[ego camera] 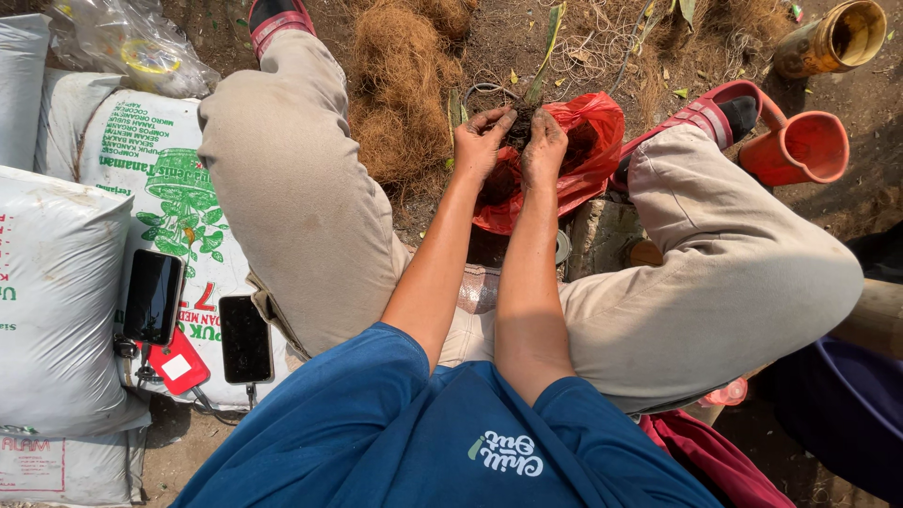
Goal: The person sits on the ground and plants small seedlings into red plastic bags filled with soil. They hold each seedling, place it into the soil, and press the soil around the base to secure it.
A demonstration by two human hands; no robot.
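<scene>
While both soil-covered hands press together around a plant stem, left hand (482, 141) and right hand (545, 147) rest on dark soil in a red bag (594, 141) between the knees. Fingers curl inward, cupping the stem (544, 58) base. Coir (403, 85) lies left of the bag, an orange jug (800, 148) right; two phones (153, 296) sit on a sack (155, 150) far left.

Bare dirt ground (865, 198) carried a red plastic bag (588, 150) of soil, a coconut-fibre heap (404, 85), white sacks (56, 292), and an orange watering can (800, 146).
</scene>
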